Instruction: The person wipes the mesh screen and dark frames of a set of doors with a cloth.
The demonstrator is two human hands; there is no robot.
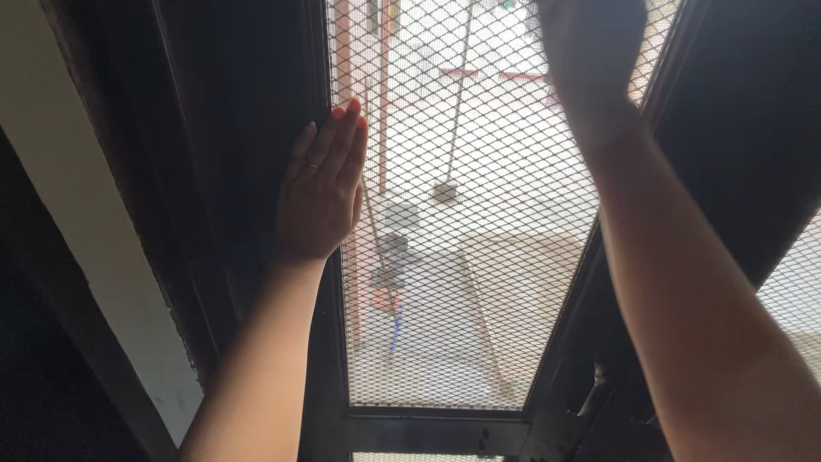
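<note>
The right hand (590, 43) is cut off by the top edge, so whether it is open or closed cannot be told; it lies against the metal mesh screen (479, 257). The left hand (323, 184), flat with fingers together, presses the dark frame (256, 128) at the screen's left edge. Beyond the mesh, blurred poles and pale ground are hard to make out.

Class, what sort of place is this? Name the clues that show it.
Probably indoors at a meshed window or door over a yard: both hands, left and right, lie on metal mesh in a dark frame, with pale paving beyond.
</note>
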